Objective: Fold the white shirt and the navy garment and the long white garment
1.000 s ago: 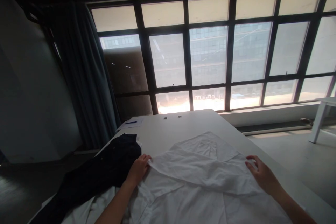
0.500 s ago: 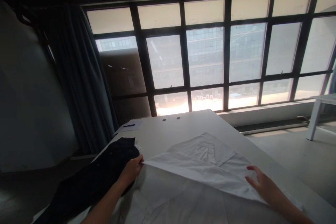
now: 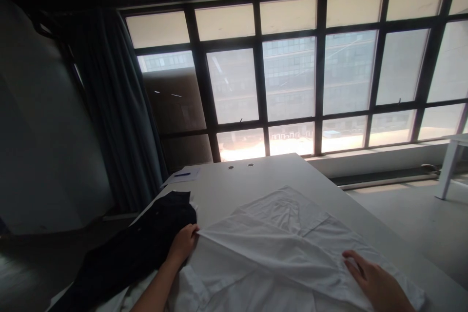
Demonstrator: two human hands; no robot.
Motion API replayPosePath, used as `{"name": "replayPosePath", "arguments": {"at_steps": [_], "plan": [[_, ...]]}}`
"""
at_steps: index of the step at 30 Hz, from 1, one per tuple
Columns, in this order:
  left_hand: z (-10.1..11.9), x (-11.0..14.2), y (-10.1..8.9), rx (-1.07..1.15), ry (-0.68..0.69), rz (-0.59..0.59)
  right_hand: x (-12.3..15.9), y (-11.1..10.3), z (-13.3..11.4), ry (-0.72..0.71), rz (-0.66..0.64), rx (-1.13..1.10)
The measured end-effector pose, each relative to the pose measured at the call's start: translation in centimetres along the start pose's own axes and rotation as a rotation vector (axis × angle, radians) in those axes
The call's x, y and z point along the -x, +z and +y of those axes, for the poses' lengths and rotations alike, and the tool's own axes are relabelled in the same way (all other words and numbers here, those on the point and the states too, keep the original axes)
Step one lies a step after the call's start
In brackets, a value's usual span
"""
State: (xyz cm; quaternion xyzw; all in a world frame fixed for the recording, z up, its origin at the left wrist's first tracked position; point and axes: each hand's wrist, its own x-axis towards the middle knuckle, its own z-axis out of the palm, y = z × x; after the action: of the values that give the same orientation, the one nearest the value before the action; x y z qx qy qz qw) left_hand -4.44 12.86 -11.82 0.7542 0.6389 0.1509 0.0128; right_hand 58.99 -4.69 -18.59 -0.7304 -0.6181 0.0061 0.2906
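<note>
A white garment (image 3: 281, 239) lies spread on a white table (image 3: 237, 185). My left hand (image 3: 184, 243) pinches the left corner of a folded flap of the white garment, fingers closed on the cloth, right beside a dark garment (image 3: 146, 239). My right hand (image 3: 373, 280) rests on the right edge of the same flap near the bottom of the view, fingers bent over the fabric. The flap is stretched taut between both hands.
The dark garment hangs over the table's left edge. A sheet of paper with a blue pen (image 3: 182, 174) lies at the far left corner. Large windows (image 3: 288, 78) stand behind, a curtain (image 3: 120, 107) at left, and another white table (image 3: 451, 161) at far right.
Both hands have drawn the white flap toward me and lower; the left hand slid left next to the dark garment, the right hand dropped toward the bottom edge. The flap is now tauter.
</note>
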Motion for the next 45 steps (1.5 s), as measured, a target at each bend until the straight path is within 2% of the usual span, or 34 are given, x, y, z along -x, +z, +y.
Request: {"name": "replayPosePath", "arguments": {"at_steps": [3,7,12,15,18,21,24,29,33,37,41,45], "plan": [[-0.2,0.7,0.2,0.053,0.005,0.06,0.4,0.2,0.1,0.008,-0.112,-0.037],[0.1,1.2,-0.2,0.102,0.045,0.066,-0.2,0.4,1.0,0.01,-0.16,-0.04],[2.2,2.0,-0.9,0.161,0.124,-0.009,-3.3,0.1,4.9,0.025,-0.192,-0.048],[4.1,3.8,-1.2,0.192,0.198,-0.075,-5.5,-0.5,7.2,0.04,-0.215,-0.05],[5.4,6.3,-1.3,0.241,0.253,-0.145,-6.4,-0.7,8.2,0.095,-0.212,0.019],[5.4,8.3,-1.2,0.276,0.251,-0.143,-5.7,-0.2,8.1,0.177,-0.157,0.119],[4.3,9.1,-0.8,0.254,0.221,-0.083,-4.2,0.4,7.3,0.161,-0.118,0.112],[2.3,8.3,-0.1,0.051,0.17,-0.023,-3.2,-0.7,5.2,0.108,-0.08,-0.09],[1.9,7.8,0.2,-0.077,0.124,-0.065,-3.2,-2.0,4.3,0.138,-0.022,-0.266],[2.5,8.1,0.3,-0.14,0.092,-0.106,-2.5,-1.5,4.6,0.121,-0.11,-0.234],[3.5,8.3,-0.9,-0.107,0.069,-0.129,-1.7,-0.8,4.7,0.052,-0.092,-0.15],[4.2,7.7,-3.7,-0.117,0.075,-0.263,-2.1,-1.5,4.4,0.04,-0.094,-0.162]]}}
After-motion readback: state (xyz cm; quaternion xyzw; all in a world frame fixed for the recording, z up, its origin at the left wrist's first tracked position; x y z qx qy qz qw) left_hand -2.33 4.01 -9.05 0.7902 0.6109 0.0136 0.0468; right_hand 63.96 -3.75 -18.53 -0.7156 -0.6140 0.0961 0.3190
